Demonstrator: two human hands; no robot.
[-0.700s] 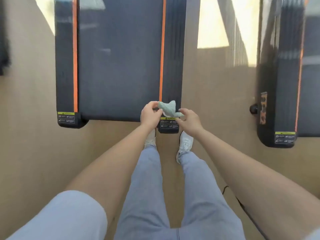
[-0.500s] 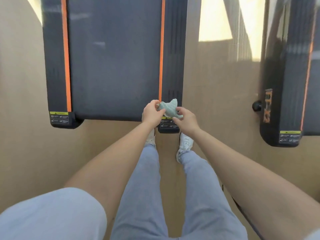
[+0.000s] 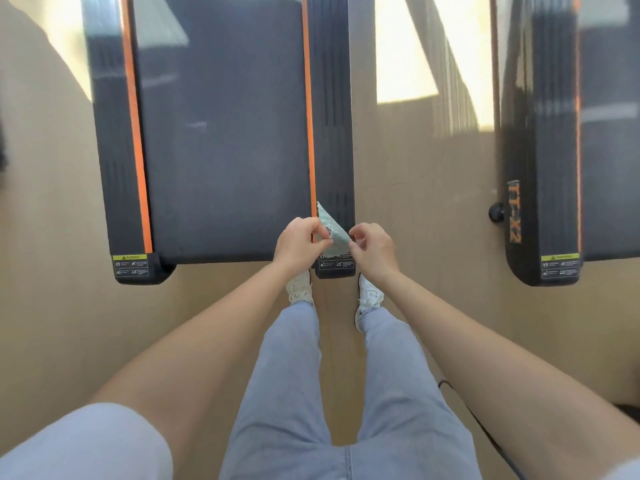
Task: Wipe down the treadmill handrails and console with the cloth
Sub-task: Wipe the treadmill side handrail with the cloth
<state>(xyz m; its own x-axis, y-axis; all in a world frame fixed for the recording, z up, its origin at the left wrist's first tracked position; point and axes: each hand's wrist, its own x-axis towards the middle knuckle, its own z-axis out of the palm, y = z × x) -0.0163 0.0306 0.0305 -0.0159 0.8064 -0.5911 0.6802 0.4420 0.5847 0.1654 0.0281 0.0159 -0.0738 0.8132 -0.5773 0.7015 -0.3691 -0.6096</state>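
A small pale green cloth (image 3: 331, 227) is stretched between both hands, out in front of me. My left hand (image 3: 300, 242) pinches its left edge and my right hand (image 3: 373, 248) pinches its right edge. Below the hands lies the rear end of a black treadmill (image 3: 221, 133) with orange stripes along its belt. Its handrails and console are out of view.
A second black treadmill (image 3: 554, 161) with an orange logo lies to the right, with a strip of tan floor (image 3: 419, 188) between the two. My feet in white shoes (image 3: 300, 289) stand just behind the first treadmill's rear corner. A dark cable (image 3: 481, 424) runs on the floor at lower right.
The cloth was a bunched wad between my hands; now it is pulled out flatter into a strip. The view has shifted slightly.
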